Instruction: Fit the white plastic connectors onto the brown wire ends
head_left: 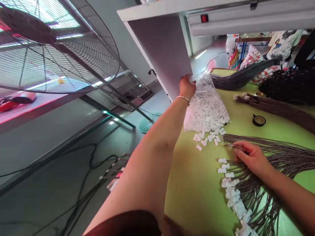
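My left hand (pixel 187 88) reaches far forward to the top corner of a clear plastic bag (pixel 205 101), its fingers curled on the film. Small white plastic connector housings fill the bag. Loose white housings (pixel 204 141) lie in front of its mouth. My right hand (pixel 251 155) pinches a thin dark cable (pixel 237 146), whose bare metal terminal end points left toward the loose housings. Beyond this hand lies a bundle of brown cables (pixel 265 141). Below it, more cables end in a row of white connectors (pixel 232 193).
A roll of black tape (pixel 259 120) lies on the yellow-green tabletop (pixel 192 183). Further bundles of dark cable (pixel 236 78) and brown cable (pixel 283 109) stretch behind. A large caged fan (pixel 61 49) stands at the left, and a grey panel (pixel 159 49) rises beside the table.
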